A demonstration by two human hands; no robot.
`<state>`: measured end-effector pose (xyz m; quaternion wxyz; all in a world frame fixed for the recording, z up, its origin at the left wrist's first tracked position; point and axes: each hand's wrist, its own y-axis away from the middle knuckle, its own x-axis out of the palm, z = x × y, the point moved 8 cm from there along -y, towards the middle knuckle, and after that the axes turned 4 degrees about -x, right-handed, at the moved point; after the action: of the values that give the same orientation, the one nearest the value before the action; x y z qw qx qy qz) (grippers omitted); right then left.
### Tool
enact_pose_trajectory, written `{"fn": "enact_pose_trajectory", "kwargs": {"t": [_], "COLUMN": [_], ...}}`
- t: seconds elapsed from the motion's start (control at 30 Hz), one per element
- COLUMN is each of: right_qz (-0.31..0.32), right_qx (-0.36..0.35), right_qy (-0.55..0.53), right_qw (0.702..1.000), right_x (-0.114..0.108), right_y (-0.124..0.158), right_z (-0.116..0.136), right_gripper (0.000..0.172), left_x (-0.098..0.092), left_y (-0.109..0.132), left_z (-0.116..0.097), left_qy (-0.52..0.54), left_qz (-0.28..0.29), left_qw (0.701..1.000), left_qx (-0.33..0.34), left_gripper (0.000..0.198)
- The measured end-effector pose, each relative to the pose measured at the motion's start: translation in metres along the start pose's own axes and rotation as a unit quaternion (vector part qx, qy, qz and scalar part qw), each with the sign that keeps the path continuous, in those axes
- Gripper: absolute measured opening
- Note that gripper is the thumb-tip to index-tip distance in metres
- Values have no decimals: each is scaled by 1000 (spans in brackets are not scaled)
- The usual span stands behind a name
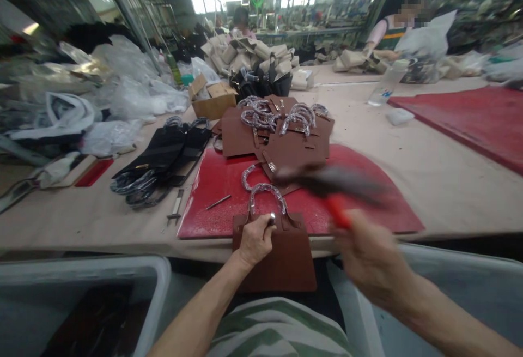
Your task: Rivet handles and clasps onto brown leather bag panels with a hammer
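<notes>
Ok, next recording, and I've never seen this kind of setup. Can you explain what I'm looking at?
No robot here: these are a person's bare hands, seen by a camera worn on the head, looking forward and down. The left hand grips a small metal rod over a brown bag. The right hand holds a red-handled tool, hammer-like but blurred. The bag overlaps the front edge of a red board on the table. Beyond it are more brown bags; black bags lie to the left.
</notes>
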<state>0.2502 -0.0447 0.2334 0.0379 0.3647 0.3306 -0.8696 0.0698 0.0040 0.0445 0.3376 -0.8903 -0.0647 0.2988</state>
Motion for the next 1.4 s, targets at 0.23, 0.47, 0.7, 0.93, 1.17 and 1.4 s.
{"fn": "enact_pose_trajectory", "kwargs": {"t": [0.23,0.47,0.7,0.93,1.17,1.4], "right_qz": [290,225,144,182,190,164], "right_qx": [179,174,-27,-8,2,-34], "right_qy": [68,263,125,120,127,133], "right_qw": [938,922,981,976,974,977], "right_x": [68,61,126,179,176,178], "right_y": [45,32,17,25,23,25], "right_z": [-108,-191,-125,-97,-102,-105], "right_gripper": [35,27,41,53,58,52], "left_x": [-1,2,-1,-16,-148,-251], "left_y": [0,-1,-2,-2,-4,8], "left_z": [-2,0,1,26,108,198], "left_qy": [26,46,44,170,79,-435], "left_qz": [1,10,19,-39,-141,96], "left_qw": [1000,999,998,964,912,747], "left_qx": [-10,-23,-28,-201,-376,-494], "left_gripper": [15,15,15,13,35,29]}}
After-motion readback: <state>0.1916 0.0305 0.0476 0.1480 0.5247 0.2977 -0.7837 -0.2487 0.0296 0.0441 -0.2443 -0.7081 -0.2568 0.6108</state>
